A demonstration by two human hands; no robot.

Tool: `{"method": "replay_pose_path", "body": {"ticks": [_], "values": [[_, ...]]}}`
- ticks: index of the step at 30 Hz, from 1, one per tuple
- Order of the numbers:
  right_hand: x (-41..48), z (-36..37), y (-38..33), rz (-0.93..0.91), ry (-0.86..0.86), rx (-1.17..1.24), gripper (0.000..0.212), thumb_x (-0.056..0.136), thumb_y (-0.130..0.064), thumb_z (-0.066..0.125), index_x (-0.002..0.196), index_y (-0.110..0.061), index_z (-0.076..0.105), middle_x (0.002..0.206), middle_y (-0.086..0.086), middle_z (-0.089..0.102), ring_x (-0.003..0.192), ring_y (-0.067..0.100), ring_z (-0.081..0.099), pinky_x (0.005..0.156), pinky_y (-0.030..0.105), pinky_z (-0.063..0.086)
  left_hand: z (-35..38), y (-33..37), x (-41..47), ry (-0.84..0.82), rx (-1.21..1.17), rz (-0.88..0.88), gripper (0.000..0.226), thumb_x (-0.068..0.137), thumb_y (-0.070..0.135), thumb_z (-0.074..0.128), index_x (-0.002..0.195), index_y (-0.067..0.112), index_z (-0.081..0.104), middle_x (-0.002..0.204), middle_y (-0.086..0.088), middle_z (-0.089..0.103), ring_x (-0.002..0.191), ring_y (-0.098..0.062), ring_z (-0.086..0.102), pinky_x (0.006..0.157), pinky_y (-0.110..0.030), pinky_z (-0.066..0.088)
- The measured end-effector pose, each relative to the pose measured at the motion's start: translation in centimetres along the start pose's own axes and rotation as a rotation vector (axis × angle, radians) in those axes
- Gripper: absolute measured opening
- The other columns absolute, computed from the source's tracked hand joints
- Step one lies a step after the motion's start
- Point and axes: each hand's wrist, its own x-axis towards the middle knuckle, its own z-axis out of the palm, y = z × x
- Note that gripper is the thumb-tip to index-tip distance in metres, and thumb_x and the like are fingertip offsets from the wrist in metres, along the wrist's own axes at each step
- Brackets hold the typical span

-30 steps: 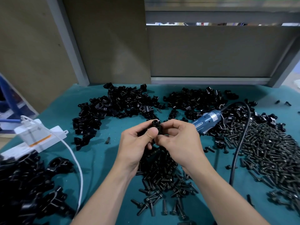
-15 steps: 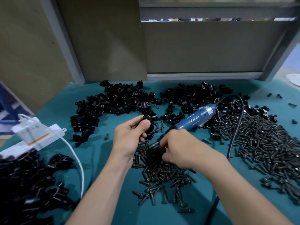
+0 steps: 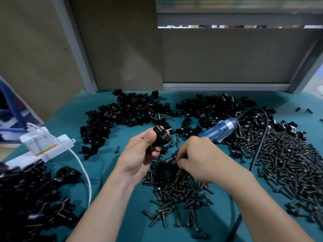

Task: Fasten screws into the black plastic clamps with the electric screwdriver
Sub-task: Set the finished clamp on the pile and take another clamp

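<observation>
My left hand (image 3: 139, 154) holds a black plastic clamp (image 3: 161, 136) between thumb and fingers, raised above the table. My right hand (image 3: 199, 158) grips the blue electric screwdriver (image 3: 218, 131), whose body points up to the right behind the hand. Its black tip (image 3: 168, 159) points down-left into the pile of black screws (image 3: 174, 187) in front of me. My right fingertips are curled at the tip among the screws; whether they pinch a screw is hidden.
Heaps of black clamps (image 3: 129, 114) lie at the back, more clamps (image 3: 26, 198) at the near left. A large spread of screws (image 3: 288, 163) covers the right. The screwdriver's black cable (image 3: 260, 138) loops right. A white power strip (image 3: 40, 145) with white cord sits left.
My hands have come apart from joint work on the clamp. The right hand dropped with the screwdriver tip into the screw pile; the left keeps the clamp raised.
</observation>
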Motion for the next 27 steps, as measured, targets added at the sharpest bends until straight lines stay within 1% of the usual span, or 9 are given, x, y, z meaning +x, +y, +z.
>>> {"method": "replay_pose_path", "body": {"ticks": [3,6,10,13,17,21,23,25,27], "values": [[0.1,-0.4,0.5,-0.008,-0.028,0.113,0.016,0.095,-0.018,0.070,0.084,-0.028,0.077,0.063,-0.006,0.067,0.047,0.011,0.056,0.041,0.019,0.043,-0.2,0.3,-0.2,-0.097,-0.028,-0.031,0.069,0.039,0.064,0.099,0.091,0.020,0.086,0.091,0.002,0.075,0.057,-0.003,0.049,0.049,-0.011,0.041],[0.2,-0.8,0.6,-0.046,-0.019,0.295,0.020,0.090,-0.013,0.072,0.073,-0.025,0.075,0.058,-0.007,0.066,0.048,0.010,0.052,0.048,0.026,0.045,-0.2,0.4,-0.3,-0.132,-0.045,-0.060,0.069,0.038,0.063,0.099,0.090,0.020,0.085,0.090,0.002,0.075,0.055,-0.003,0.050,0.048,-0.010,0.043],[0.2,-1.0,0.6,-0.015,0.045,0.837,0.021,0.088,0.001,0.064,0.072,-0.009,0.072,0.057,0.007,0.058,0.052,0.017,0.041,0.051,0.026,0.034,-0.3,0.3,-0.2,-0.174,-0.033,-0.059,0.065,0.043,0.061,0.099,0.090,0.020,0.085,0.088,0.001,0.073,0.055,-0.002,0.050,0.047,-0.010,0.042],[0.1,-1.1,0.5,-0.012,0.075,1.183,0.019,0.089,0.009,0.055,0.087,0.000,0.072,0.057,0.010,0.051,0.044,0.011,0.035,0.044,0.020,0.029,-0.3,0.3,-0.1,-0.193,-0.025,-0.053,0.063,0.046,0.060,0.099,0.092,0.020,0.084,0.088,0.001,0.071,0.056,-0.002,0.048,0.047,-0.010,0.041],[0.1,-1.1,0.7,0.000,0.064,1.190,0.038,0.091,0.006,0.053,0.108,-0.017,0.077,0.061,0.011,0.052,0.052,0.015,0.033,0.049,0.024,0.028,-0.3,0.3,0.0,-0.190,0.006,-0.053,0.066,0.044,0.059,0.099,0.094,0.019,0.084,0.089,-0.001,0.072,0.056,-0.002,0.048,0.047,-0.010,0.040],[0.2,-1.1,0.4,0.009,0.141,1.186,0.019,0.099,-0.001,0.055,0.093,-0.011,0.071,0.064,0.008,0.062,0.049,0.015,0.041,0.047,0.020,0.037,0.0,0.1,0.2,-0.119,0.062,-0.042,0.073,0.043,0.058,0.100,0.099,0.014,0.083,0.089,-0.001,0.071,0.058,-0.003,0.049,0.048,-0.012,0.041],[0.2,-1.0,0.4,-0.012,0.222,1.143,0.014,0.098,-0.004,0.063,0.087,-0.013,0.066,0.067,0.011,0.068,0.051,0.015,0.049,0.050,0.021,0.043,0.0,-0.1,0.4,-0.049,0.076,-0.034,0.071,0.053,0.050,0.098,0.106,0.006,0.079,0.090,-0.004,0.068,0.058,-0.005,0.050,0.050,-0.014,0.043],[0.3,-0.8,0.4,-0.029,0.338,1.121,0.017,0.091,-0.003,0.074,0.079,-0.014,0.072,0.071,0.016,0.072,0.055,0.015,0.057,0.054,0.022,0.048,0.1,-0.4,0.5,0.034,0.091,-0.024,0.062,0.063,0.039,0.086,0.113,0.003,0.075,0.092,-0.007,0.067,0.057,-0.006,0.052,0.051,-0.015,0.046],[0.2,-0.7,0.4,-0.038,0.434,1.157,0.018,0.084,-0.001,0.082,0.074,-0.016,0.079,0.070,0.009,0.073,0.058,0.013,0.062,0.056,0.017,0.049,0.2,-0.6,0.6,0.116,0.101,-0.018,0.056,0.066,0.031,0.080,0.115,0.005,0.074,0.088,-0.005,0.069,0.056,-0.006,0.055,0.052,-0.017,0.048]]}}
